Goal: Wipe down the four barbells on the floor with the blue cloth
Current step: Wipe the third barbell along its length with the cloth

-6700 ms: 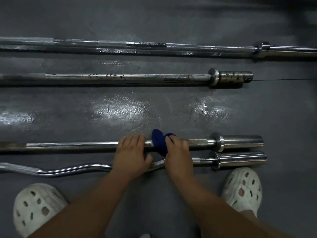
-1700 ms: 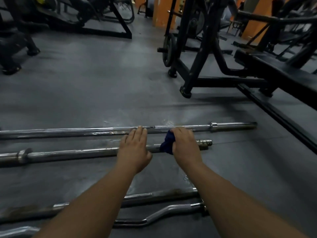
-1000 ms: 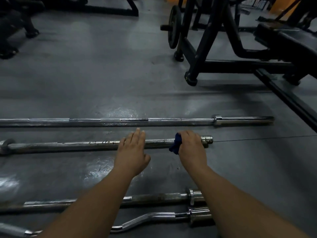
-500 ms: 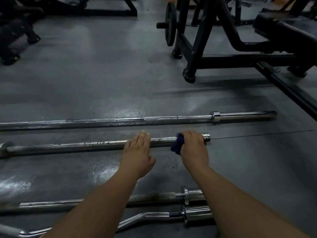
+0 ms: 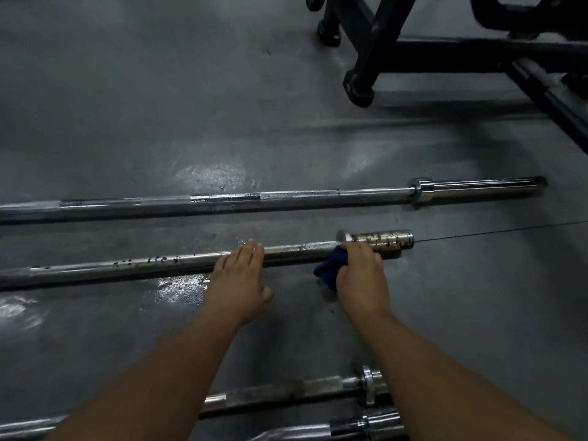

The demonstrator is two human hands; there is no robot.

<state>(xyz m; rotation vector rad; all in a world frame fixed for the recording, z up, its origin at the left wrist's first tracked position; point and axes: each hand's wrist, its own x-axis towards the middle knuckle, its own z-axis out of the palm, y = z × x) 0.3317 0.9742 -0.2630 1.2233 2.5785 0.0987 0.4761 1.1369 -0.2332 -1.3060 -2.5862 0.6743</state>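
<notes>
My right hand (image 5: 361,275), gripping the cloth (image 5: 329,270), has slid along the barbell (image 5: 143,264) to its spotted sleeve (image 5: 381,239), which I judge still needs wiping. My left hand (image 5: 238,281) rests flat beside it, holding nothing.

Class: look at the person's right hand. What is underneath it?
A bunched blue cloth, gripped by the right hand against the spotted barbell beside its collar. The bar's stretch beneath them is covered.

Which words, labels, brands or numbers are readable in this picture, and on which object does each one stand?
None can be read.
Dark marks on the barbell under the left hand may be writing or worn spots: too blurred to tell.
</notes>
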